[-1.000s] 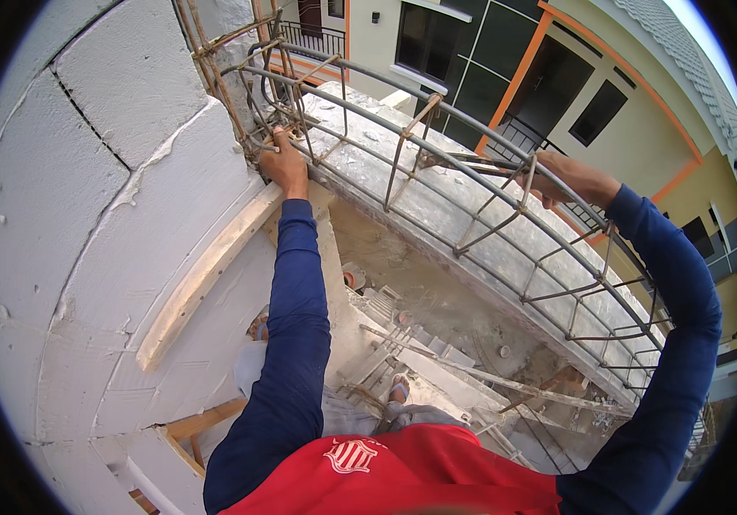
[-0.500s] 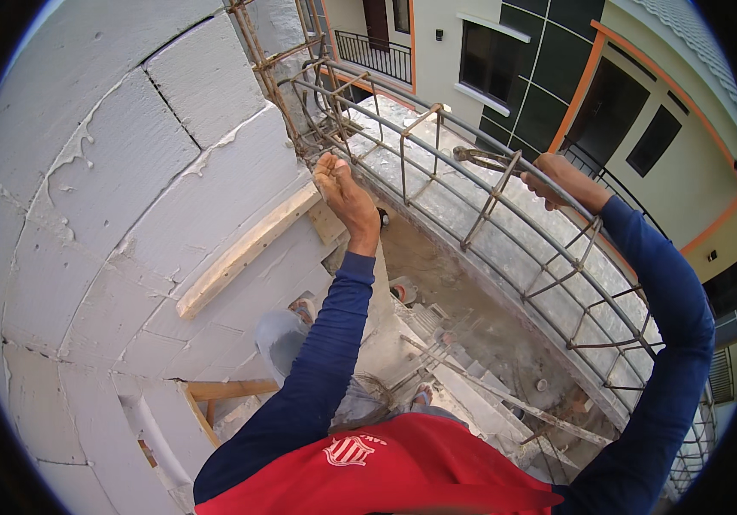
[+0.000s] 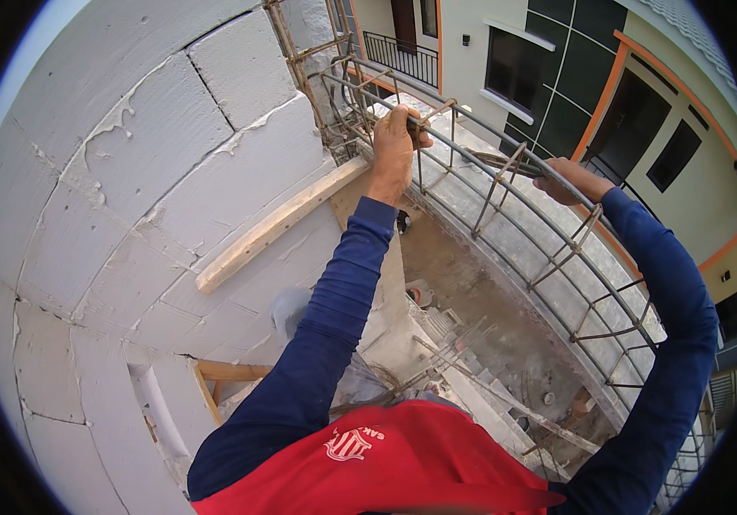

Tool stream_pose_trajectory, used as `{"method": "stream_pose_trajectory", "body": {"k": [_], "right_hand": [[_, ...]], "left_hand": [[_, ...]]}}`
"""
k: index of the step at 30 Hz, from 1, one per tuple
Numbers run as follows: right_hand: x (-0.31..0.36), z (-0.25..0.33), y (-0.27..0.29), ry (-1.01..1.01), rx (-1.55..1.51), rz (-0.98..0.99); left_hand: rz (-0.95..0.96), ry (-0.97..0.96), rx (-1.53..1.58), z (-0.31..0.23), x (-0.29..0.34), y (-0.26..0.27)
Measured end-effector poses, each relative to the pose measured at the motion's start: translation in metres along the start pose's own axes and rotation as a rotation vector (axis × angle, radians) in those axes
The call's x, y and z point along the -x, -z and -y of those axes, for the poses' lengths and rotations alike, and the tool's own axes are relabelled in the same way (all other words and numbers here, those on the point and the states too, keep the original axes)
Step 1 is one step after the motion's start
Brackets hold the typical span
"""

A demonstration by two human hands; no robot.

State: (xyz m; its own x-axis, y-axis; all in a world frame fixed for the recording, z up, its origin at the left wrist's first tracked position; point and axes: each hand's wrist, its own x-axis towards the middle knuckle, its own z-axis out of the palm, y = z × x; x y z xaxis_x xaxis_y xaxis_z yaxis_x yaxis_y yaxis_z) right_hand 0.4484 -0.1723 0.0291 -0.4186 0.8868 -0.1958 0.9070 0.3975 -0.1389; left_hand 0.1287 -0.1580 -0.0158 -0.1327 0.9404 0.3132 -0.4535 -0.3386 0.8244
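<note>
Head view — left hand [image 3: 396, 148] grasping a long grey steel-rod cage [image 3: 488, 127] along its top — right hand [image 3: 573, 180] clenched around dark metal pincers [image 3: 490, 160].

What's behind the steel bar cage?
Through the cage, a pale slab shows, with a house beyond. The left hand, right hand and pliers cover small patches; what lies directly behind them can't be seen.

At twelve o'clock the left grip [image 3: 396, 148] curls around the rebar cage [image 3: 574, 248]; at two o'clock the right grip [image 3: 571, 182] holds pincers [image 3: 500, 160]. White block wall [image 3: 162, 189] fills nine o'clock.
</note>
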Motion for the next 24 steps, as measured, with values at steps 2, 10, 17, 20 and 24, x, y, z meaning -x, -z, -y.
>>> {"method": "stream_pose_trajectory", "body": {"k": [2, 10, 17, 20, 24], "right_hand": [[0.004, 0.002, 0.002, -0.075, 0.208, 0.298], [-0.004, -0.044, -0.021, -0.120, -0.117, 0.611], [-0.001, -0.036, 0.031, -0.097, -0.069, 0.283], [0.007, 0.038, 0.111, -0.057, -0.063, -0.273], [0.039, 0.172, 0.144, 0.428, 0.031, -0.553]], "left_hand": [[-0.025, 0.013, -0.038, 0.001, -0.002, -0.003], [-0.017, 0.006, -0.179, -0.002, -0.008, -0.004], [0.142, 0.085, -0.196, -0.019, -0.013, 0.008], [0.253, 0.131, -0.273, -0.027, -0.017, 0.017], [0.359, 0.009, -0.394, -0.031, -0.010, 0.031]]}}
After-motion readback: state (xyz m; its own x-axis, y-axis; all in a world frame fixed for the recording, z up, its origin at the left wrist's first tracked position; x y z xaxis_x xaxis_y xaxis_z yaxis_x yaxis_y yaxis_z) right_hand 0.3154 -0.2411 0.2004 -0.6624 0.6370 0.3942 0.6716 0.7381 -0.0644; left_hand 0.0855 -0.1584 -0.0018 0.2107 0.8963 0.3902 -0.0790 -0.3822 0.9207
